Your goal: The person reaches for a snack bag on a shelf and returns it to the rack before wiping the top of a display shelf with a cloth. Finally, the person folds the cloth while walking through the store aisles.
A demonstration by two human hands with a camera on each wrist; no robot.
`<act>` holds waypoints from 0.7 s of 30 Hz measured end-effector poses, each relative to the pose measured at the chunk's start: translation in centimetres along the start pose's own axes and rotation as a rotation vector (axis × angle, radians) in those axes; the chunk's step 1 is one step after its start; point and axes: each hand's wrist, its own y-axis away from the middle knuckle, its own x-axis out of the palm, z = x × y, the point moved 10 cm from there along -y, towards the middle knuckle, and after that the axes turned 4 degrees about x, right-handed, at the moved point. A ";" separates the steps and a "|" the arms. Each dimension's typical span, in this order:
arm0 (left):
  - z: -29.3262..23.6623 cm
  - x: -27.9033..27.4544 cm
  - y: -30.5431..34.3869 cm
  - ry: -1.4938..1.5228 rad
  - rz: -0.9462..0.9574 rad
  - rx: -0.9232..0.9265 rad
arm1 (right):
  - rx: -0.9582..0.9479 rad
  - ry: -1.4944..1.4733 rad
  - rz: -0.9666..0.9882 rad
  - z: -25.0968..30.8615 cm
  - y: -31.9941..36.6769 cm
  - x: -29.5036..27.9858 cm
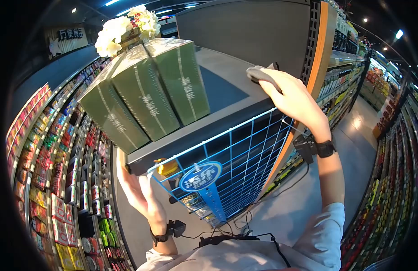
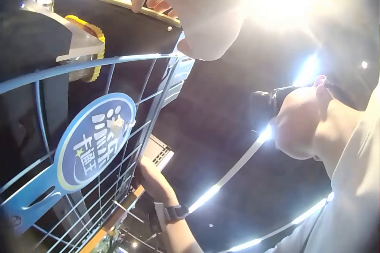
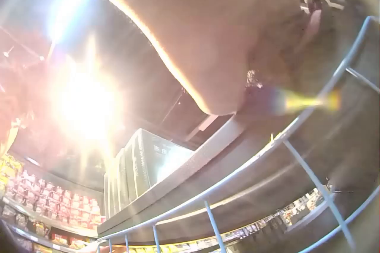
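In the head view, the right hand (image 1: 290, 97) holds a bunched grey cloth (image 1: 259, 76) at the right end of a grey shelf top (image 1: 227, 65). My left hand (image 1: 143, 196) is at the shelf's near left corner, its fingers along the edge and thumb apart. Green boxes (image 1: 148, 97) stand side by side between the hands, nearer the left one. In the left wrist view, fingertips of the left hand (image 2: 193, 10) lie over the board's edge. The right wrist view shows the right hand (image 3: 208, 33) large and blurred, its fingers hidden, with the boxes (image 3: 142, 167) beyond.
A blue wire rack (image 1: 249, 149) with a round blue sign (image 1: 200, 177) hangs below the shelf's front edge. White flowers (image 1: 112, 36) stand behind the boxes. Stocked shelves (image 1: 60, 171) line the left, more (image 1: 398, 180) the right. Thin cables hang in front of the body.
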 end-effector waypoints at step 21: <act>4.7 -1.6 -2.6 0.201 -0.159 -0.098 | 0.130 0.208 0.976 5.2 -2.3 5.6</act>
